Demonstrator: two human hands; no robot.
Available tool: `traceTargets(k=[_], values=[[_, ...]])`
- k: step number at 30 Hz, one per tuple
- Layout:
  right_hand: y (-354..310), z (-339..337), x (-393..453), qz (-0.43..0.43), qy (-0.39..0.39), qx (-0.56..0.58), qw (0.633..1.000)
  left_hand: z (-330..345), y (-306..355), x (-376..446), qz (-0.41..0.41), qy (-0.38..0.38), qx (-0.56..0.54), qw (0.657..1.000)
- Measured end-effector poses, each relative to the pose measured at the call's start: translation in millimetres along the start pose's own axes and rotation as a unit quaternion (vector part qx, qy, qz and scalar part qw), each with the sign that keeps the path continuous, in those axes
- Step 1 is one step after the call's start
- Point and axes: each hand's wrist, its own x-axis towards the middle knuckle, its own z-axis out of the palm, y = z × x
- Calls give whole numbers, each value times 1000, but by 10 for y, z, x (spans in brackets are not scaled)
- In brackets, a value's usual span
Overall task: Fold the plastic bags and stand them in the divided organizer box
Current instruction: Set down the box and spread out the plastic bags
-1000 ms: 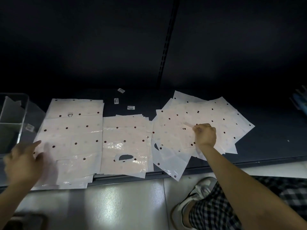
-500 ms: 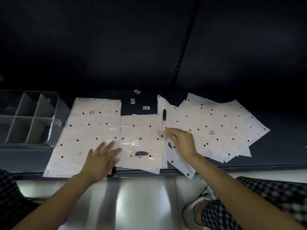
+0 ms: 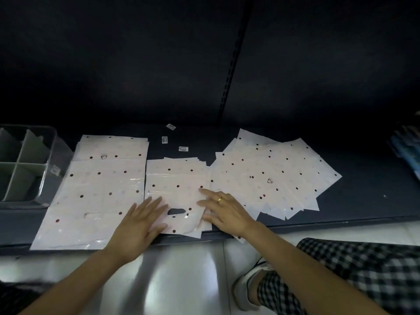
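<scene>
Three groups of white dotted plastic bags lie on a dark shelf. The middle stack (image 3: 177,178) has a handle cut-out near its front edge. My left hand (image 3: 138,226) lies flat with fingers spread on that stack's front left corner. My right hand (image 3: 225,212), wearing a ring, rests spread on its right edge, fingers touching the bag. A larger stack (image 3: 97,192) lies to the left and a fanned pile (image 3: 277,173) to the right. The grey divided organizer box (image 3: 48,155) stands at the far left, its visible compartments holding no bags.
Three small white labels (image 3: 164,139) lie behind the middle stack. The dark shelf's front edge (image 3: 341,220) runs just under the bags, above a pale floor. My checkered trouser leg and shoe (image 3: 247,285) sit at lower right. Blue items (image 3: 409,151) stand at the far right.
My right hand carried a bag from the fanned pile onto the middle stack and laid it flat. My left hand moved from the left stack onto the middle stack.
</scene>
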Motion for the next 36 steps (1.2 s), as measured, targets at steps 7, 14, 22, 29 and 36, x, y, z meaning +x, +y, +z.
traceTargets(k=[7, 14, 22, 29, 36], values=[[758, -232, -331, 383, 98, -28, 918, 256, -112, -21, -2, -89, 97, 991], [981, -164, -402, 450, 221, -12, 865, 231, -151, -2, -3, -99, 35, 994], [891, -271, -262, 478, 326, 133, 805, 120, -73, 52, -17, -62, -27, 998], [153, -356, 198, 304, 259, 144, 905, -42, 259, 184, -42, 41, -238, 970], [-577, -76, 420, 44, 116, 143, 982, -468, 323, 367, -163, 92, -523, 832]])
